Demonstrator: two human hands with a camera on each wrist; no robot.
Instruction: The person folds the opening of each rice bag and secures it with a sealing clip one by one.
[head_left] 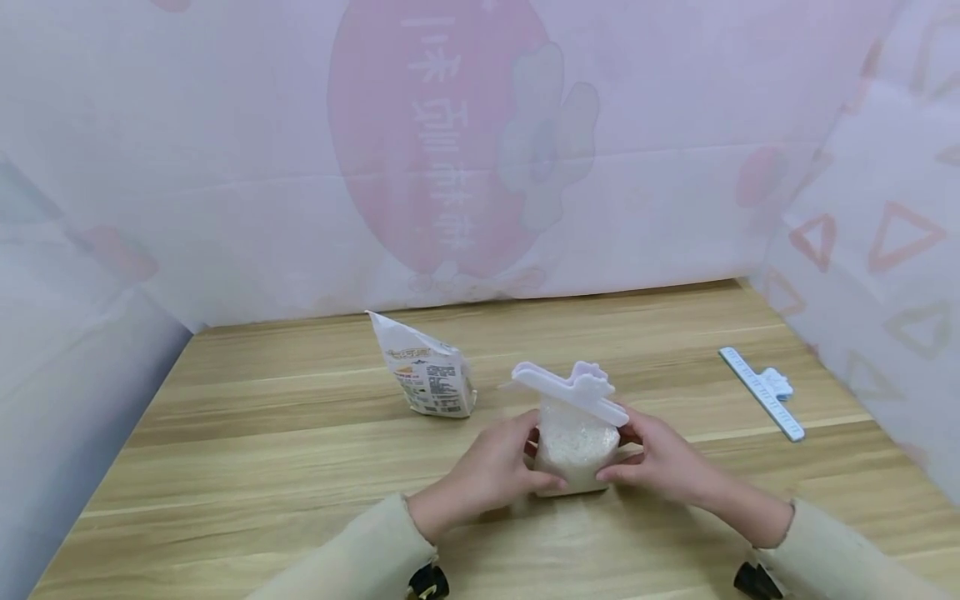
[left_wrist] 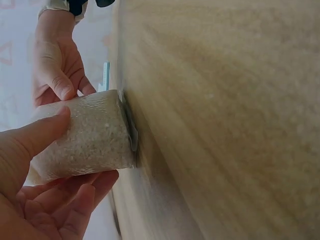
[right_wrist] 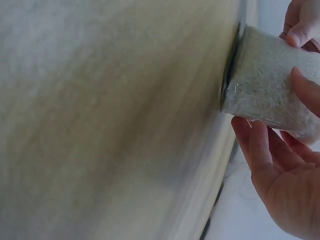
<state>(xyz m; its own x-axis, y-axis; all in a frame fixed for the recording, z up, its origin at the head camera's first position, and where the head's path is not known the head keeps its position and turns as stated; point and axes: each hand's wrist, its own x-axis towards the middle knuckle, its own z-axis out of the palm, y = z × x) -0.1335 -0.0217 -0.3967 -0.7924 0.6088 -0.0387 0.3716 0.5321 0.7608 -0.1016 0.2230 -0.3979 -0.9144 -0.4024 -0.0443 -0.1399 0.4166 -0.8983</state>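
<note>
A clear bag of white rice (head_left: 576,454) stands upright at the near middle of the table, its folded top pinched by a pale lilac bag clip (head_left: 570,390) that slants down to the right. My left hand (head_left: 495,461) holds the bag's left side, thumb across the front and fingers round the side. From the opposite side my right hand (head_left: 663,457) grips it the same way. In the left wrist view, the rice bag (left_wrist: 92,135) has its base at the tabletop; whether it bears fully on the wood I cannot tell. Its back is hidden.
Behind and left of the hands stands a white printed packet (head_left: 427,371) with a pointed top. A light blue bag clip (head_left: 761,396) lies to the right. The wood-grain table (head_left: 247,467) is bounded by a printed cloth (head_left: 262,242) at the back and sides.
</note>
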